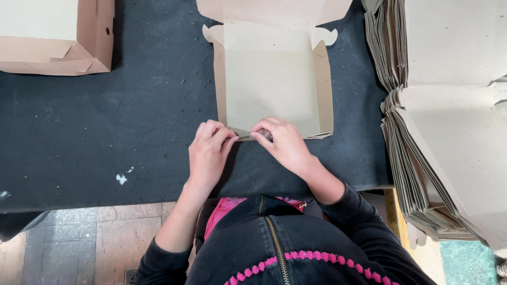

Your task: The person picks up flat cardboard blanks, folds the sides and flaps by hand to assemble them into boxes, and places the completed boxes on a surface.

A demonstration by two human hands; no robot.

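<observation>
Both hands down at the near edge of a half-folded cardboard box (272,84), flat and open on the dark felt table (105,121). Left hand (207,150) curled, fingertips pinched tight on the box's near flap at the left corner. Right hand (282,142) curled too, fingers pressed down on that same flap, just beside the left hand, nearly touching it. Box in the middle of the table, right in front of the body, with its two side walls standing up and its far flap lying flat toward the top of the view. Near flap bent under the fingers and mostly hidden, so hard to tell how far up. To the right, a tall stack of flat cardboard sheets (449,132), leaning a bit, close beside the box but not touching. In the far left corner, a finished cardboard box (58,37), well apart from the hands. Small white specks and a pale spot on the felt near the left side. Below the table edge, a tiled floor (79,237), dark sleeves and a dark jacket with a pink dotted trim.
</observation>
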